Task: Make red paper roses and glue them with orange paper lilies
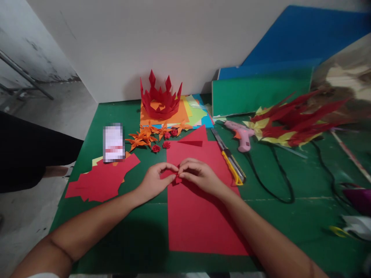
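Observation:
Between my fingertips is a small piece of folded red paper (178, 180), partly hidden by them. My left hand (159, 178) pinches it from the left, and my right hand (199, 173) pinches it from the right. Both hands are over a large red paper sheet (203, 227) lying flat on the green table. Beyond my fingers, a red paper triangle (197, 135) rests on the sheet's far edge. Small red paper roses (155, 148) and orange paper flowers (143, 137) lie just past my left hand.
A red paper crown (160, 102) stands on coloured sheets at the back. Right of the sheet lie a yellow utility knife (232, 164) and a pink glue gun (242, 133) with a looping cord. Red paper scraps (98, 181) lie left. A person in dark clothing (31, 150) stands beyond.

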`<act>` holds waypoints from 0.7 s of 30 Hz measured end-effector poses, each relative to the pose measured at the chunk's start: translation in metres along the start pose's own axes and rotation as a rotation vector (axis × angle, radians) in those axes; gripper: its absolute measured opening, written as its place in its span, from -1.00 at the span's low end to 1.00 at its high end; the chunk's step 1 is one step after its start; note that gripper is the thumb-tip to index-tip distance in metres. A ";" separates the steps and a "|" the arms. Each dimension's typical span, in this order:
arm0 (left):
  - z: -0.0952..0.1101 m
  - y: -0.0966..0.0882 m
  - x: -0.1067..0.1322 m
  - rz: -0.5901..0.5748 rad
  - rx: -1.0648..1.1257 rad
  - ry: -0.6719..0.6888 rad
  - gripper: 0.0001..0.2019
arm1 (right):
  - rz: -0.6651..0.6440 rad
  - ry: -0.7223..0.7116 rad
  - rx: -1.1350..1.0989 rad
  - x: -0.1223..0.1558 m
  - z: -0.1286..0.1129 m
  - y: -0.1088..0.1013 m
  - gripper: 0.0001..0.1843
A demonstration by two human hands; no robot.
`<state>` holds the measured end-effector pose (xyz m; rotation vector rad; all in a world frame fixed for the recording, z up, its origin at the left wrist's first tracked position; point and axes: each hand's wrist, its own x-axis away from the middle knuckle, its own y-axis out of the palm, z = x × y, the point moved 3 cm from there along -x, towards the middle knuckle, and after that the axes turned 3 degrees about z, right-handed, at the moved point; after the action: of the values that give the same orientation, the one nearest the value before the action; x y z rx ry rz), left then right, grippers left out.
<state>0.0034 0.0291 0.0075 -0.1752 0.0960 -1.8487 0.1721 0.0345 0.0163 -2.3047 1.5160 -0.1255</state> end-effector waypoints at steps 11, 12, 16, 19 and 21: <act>-0.002 -0.001 0.000 0.030 -0.019 0.029 -0.81 | 0.067 0.019 0.021 0.001 -0.001 0.005 -0.87; -0.001 -0.001 0.000 0.030 -0.012 0.031 -0.81 | 0.076 0.023 0.018 0.001 -0.001 0.005 -0.88; 0.000 0.000 0.001 0.031 0.031 0.039 -0.82 | 0.106 0.047 0.008 0.002 0.000 0.005 -0.88; 0.000 0.000 0.002 0.055 0.014 0.067 -0.81 | 0.136 0.084 -0.031 0.003 0.005 0.007 -0.88; 0.000 0.000 0.002 0.071 -0.015 0.090 -0.82 | 0.157 0.114 -0.075 0.004 0.009 0.009 -0.86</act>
<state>0.0033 0.0274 0.0076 -0.0982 0.1769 -1.7854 0.1684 0.0298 0.0044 -2.2591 1.7802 -0.1625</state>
